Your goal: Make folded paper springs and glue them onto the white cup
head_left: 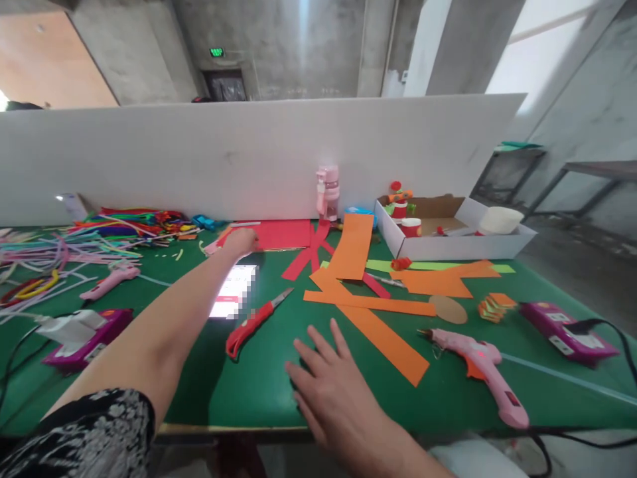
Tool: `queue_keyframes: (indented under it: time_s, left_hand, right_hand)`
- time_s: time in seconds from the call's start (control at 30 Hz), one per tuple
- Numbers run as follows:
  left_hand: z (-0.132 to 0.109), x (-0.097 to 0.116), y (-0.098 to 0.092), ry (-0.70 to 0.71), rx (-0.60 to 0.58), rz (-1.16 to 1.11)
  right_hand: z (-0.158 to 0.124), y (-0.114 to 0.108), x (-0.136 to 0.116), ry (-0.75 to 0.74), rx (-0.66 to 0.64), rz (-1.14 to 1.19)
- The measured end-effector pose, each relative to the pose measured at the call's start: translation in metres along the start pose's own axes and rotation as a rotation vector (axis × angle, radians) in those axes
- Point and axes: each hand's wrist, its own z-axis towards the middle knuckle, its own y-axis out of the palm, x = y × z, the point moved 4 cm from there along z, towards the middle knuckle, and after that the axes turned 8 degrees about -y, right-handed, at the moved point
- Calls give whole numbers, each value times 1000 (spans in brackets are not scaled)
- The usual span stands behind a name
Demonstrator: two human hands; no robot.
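Observation:
My left hand (241, 242) reaches far across the table to the left end of a stack of red paper (283, 234). Its fingers look curled together there, and whatever they grip is hidden. My right hand (336, 382) rests on the green tabletop near the front edge, fingers spread, holding nothing. Between the two arms lies a red-handled utility knife (251, 326) with its blade out. A lit phone (233, 292) is partly behind my left forearm. Orange paper strips (383, 338) and crossed red strips (313, 252) lie ahead of my right hand.
A pink glue gun (482, 362) lies at right, near a purple power strip (567, 332). Behind are a white box (462, 247) with paper cups and a pink bottle (328, 192). Pipe cleaners (114, 229), another glue gun (110, 280) and a power strip (92, 338) occupy the left.

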Motion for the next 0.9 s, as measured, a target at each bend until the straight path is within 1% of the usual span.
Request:
queue_keyframes:
  time_s: [0.07,0.13,0.23,0.3,0.43,0.6,0.77,0.9]
  left_hand:
    - [17,4,12,28,-49,27]
    - [32,14,25,73,-105,46]
    - [48,25,39,127,-170,47]
    - [56,26,43,137,-188,37]
    - [64,15,43,98,-178,-13]
    - [65,2,40,-12,-167,-89]
    - [62,0,38,-111,-157,-158]
    - [61,-2,36,-158,-111,-212]
  right_hand:
    - [5,7,-4,-53,-56,20]
    - [9,13,-3,-82,-83,20]
    - [11,19,1,-112,-69,1]
    - [10,23,4,-130,-51,-14]
    - [7,33,4,-167,-16,-36]
    - [3,44,0,-209,15,-64]
    - [4,46,-1,-201,-21,-39]
    - [3,45,-1,-189,-20,-47]
